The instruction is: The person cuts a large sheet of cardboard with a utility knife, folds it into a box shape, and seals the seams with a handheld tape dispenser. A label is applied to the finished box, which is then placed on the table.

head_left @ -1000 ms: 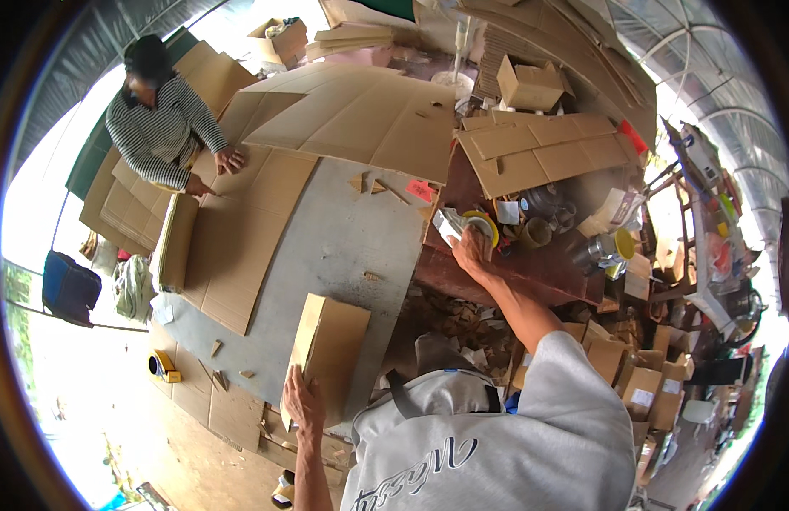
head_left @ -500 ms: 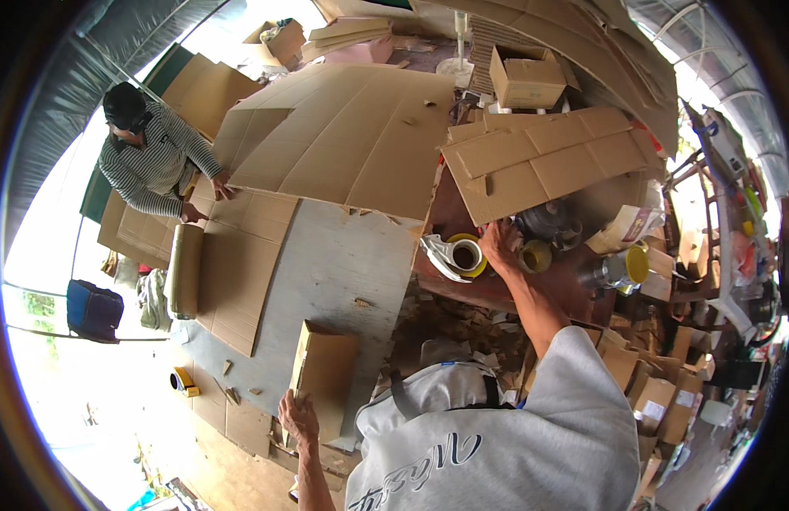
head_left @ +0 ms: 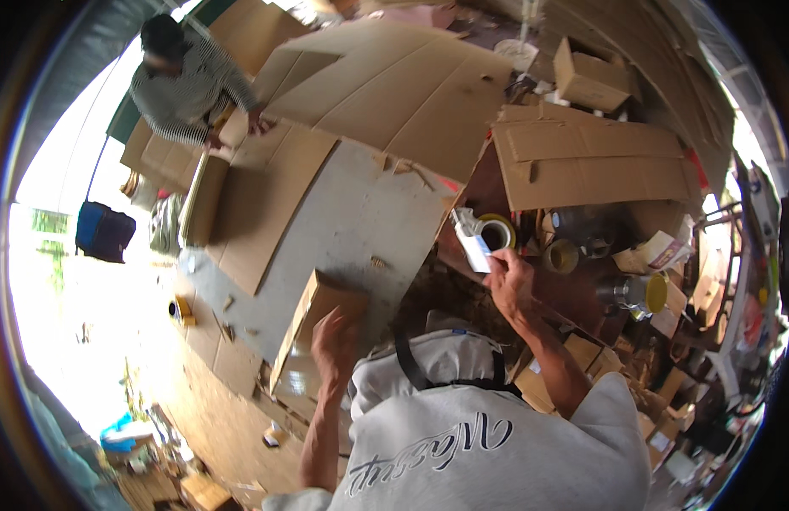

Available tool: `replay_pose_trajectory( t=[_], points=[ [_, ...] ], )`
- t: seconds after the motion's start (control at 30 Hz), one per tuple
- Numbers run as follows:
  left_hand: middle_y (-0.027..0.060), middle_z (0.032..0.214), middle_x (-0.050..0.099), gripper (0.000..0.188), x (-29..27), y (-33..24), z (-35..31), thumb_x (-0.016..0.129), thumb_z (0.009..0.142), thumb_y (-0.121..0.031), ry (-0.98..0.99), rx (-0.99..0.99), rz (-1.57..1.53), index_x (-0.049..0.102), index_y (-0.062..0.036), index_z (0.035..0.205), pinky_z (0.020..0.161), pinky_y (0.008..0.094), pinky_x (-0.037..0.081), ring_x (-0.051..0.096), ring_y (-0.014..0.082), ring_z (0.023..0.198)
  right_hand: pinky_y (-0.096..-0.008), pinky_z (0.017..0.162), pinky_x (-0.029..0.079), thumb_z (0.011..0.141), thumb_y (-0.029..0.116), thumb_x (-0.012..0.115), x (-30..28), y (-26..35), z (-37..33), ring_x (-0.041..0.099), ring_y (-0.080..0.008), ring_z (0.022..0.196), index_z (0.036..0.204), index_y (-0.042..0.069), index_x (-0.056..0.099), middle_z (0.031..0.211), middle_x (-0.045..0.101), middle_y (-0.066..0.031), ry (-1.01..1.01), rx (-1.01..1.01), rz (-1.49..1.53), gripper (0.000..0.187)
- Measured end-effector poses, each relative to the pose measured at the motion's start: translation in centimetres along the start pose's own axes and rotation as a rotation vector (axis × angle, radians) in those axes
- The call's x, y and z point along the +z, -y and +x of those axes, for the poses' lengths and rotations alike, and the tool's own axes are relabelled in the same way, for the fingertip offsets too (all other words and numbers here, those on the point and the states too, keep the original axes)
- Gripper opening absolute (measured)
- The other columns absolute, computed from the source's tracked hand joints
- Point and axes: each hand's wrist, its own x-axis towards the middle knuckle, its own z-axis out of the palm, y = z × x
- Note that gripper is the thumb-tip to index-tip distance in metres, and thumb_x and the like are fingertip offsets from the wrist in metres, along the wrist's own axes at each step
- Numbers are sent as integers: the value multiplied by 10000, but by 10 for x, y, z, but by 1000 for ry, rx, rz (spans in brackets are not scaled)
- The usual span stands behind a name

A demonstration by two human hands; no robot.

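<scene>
Cardboard box (head_left: 319,328) stands flat-folded on grey table (head_left: 360,221), left hand (head_left: 336,341) clasped on its top edge; right hand (head_left: 509,279) grips tape dispenser (head_left: 484,237) beside box; no tape on box yet, folding and sealing left

Two people are in view: the wearer, with two bare hands showing, the left hand (head_left: 333,339) and the right hand (head_left: 509,281), and one other person (head_left: 186,81) in a striped top at the far edge of the floor. There is one tape dispenser (head_left: 484,234), one loose tape roll (head_left: 561,255) on the dark table beside it, one small yellow roll (head_left: 182,310) down on the floor, one folded cardboard box (head_left: 313,319), one made-up cardboard box (head_left: 588,78) at the back, and one blue bag (head_left: 103,232). The large flattened cardboard sheets overlap too much for an exact count, but at least four show.
</scene>
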Motion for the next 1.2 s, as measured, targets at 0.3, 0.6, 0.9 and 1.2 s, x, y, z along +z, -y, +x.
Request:
replay_pose_trajectory(
  t=[0.3,0.6,0.9,1.2],
  points=[
    [168,1461,584,689,84,-101,0,799,975,-120,109,-139,-567,449,-12,1559,1014,377,578,632,250,1281,-301,703,568,945,36,797,75,94,-35,678,-99,734,913,-13,686,795,722,-79,445,128,392,125],
    [50,1008,767,242,53,-47,-70,796,968,-88,-314,-194,-688,716,14,1172,816,290,568,699,123,881,-255,666,484,962,53,726,108,97,-63,544,-58,738,921,10,688,804,639,20,632,181,625,71],
    [99,971,781,150,47,-7,-158,763,961,-20,-396,-257,-901,726,20,1101,776,305,628,741,152,847,-258,628,460,1013,111,744,169,100,-110,502,-54,702,900,9,655,777,627,27,554,384,587,176],
    [49,912,761,124,20,30,-251,707,925,63,-19,-284,-875,739,25,1039,785,282,583,710,113,836,-381,631,525,1007,146,741,155,159,-214,615,-280,643,925,7,621,760,649,-166,659,-359,135,201]
  ],
)
